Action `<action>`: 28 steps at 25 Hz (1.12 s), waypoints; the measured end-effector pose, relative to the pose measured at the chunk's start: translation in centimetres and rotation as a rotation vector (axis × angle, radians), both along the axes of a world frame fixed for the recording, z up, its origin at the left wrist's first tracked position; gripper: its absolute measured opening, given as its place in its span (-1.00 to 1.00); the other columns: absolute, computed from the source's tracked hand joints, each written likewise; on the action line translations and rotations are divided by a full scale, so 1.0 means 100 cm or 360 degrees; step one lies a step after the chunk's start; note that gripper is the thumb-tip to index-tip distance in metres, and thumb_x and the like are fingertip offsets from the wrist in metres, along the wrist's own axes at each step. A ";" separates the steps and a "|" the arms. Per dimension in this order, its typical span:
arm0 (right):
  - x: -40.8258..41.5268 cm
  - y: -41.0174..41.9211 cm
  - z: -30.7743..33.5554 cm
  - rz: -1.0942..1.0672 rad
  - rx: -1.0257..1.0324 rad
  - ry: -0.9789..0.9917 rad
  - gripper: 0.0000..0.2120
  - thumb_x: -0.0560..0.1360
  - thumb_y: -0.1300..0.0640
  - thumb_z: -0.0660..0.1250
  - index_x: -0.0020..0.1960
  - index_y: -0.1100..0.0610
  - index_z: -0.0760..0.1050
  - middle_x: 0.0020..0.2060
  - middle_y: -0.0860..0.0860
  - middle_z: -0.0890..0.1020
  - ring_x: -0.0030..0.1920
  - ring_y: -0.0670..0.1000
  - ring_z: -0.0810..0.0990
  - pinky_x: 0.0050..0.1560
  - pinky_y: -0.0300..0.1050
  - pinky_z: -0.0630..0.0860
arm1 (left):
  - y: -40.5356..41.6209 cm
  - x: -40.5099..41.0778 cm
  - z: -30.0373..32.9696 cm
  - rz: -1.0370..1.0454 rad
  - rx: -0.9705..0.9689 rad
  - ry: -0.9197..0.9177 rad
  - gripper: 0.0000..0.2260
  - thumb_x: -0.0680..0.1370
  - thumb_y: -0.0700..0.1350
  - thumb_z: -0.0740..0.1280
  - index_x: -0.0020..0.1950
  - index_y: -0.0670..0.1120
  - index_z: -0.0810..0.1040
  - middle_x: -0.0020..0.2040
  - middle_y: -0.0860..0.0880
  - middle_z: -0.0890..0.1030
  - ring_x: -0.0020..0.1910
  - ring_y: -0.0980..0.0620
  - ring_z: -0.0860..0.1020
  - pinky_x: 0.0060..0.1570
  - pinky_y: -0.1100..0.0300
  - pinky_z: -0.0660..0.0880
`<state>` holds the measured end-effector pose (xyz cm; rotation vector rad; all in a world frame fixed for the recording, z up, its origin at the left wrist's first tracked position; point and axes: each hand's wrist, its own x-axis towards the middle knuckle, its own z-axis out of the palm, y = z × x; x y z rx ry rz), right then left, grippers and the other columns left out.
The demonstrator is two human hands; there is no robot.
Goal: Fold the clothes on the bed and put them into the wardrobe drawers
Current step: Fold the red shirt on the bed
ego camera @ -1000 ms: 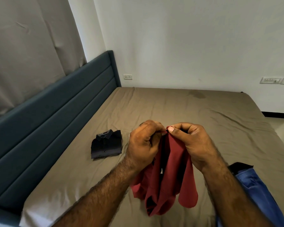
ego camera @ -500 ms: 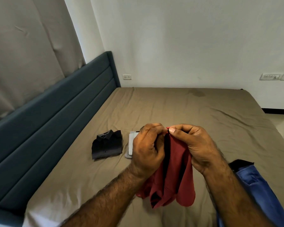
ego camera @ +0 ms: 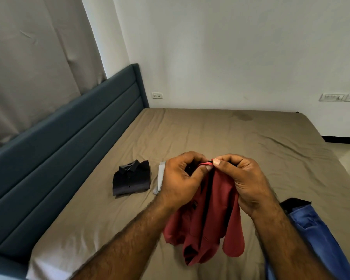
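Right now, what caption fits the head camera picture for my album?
Both hands, left hand and right hand, pinch a red shirt above the bed.

Single head-worn wide-angle view, looking forward and down across the bed (ego camera: 230,138) toward the far wall (ego camera: 230,47), hands (ego camera: 182,178) close below, headboard (ego camera: 69,138) along the left

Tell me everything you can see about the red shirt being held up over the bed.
The red shirt is a dark red, soft woven-looking garment with small dark buttons and a dark inner lining showing. It hangs bunched and unfolded; whether its lower end touches the brown bedsheet is unclear. The left hand and right hand each pinch its top edge, close together. It hangs between a folded black shirt and blue jeans.
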<state>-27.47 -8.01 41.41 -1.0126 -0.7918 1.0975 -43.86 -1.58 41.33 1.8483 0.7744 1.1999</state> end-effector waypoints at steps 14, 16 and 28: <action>-0.038 0.037 -0.047 -0.0044 -0.0554 -0.0177 -0.70 0.63 0.04 0.35 -0.11 0.22 0.72 -0.10 0.23 0.75 0.00 0.33 0.73 0.19 0.31 0.64 | 0.011 -0.007 -0.016 0.0056 -0.1564 -0.0236 -0.93 0.59 -0.31 0.40 -0.07 -0.22 0.65 -0.33 -0.03 0.66 -0.41 0.13 0.61 -0.41 0.31 0.51; -0.047 0.046 -0.044 -0.0118 -0.0522 -0.0182 -0.69 0.68 0.07 0.32 -0.09 0.22 0.72 -0.11 0.23 0.75 0.00 0.32 0.74 0.18 0.27 0.65 | 0.016 -0.010 -0.014 0.0025 -0.1492 -0.0263 -0.95 0.59 -0.30 0.41 -0.06 -0.20 0.65 -0.34 -0.01 0.66 -0.41 0.16 0.60 -0.40 0.31 0.49; -0.118 0.103 -0.049 -0.0515 -0.0352 -0.1036 -0.39 0.63 -0.28 0.18 -0.09 0.29 0.57 -0.27 0.25 0.67 -0.24 0.32 0.63 -0.25 0.18 0.62 | 0.091 -0.080 -0.044 -0.0307 -0.1074 -0.0101 -0.88 0.61 -0.20 0.47 -0.13 -0.12 0.68 -0.32 -0.07 0.68 -0.37 0.09 0.61 -0.33 0.22 0.54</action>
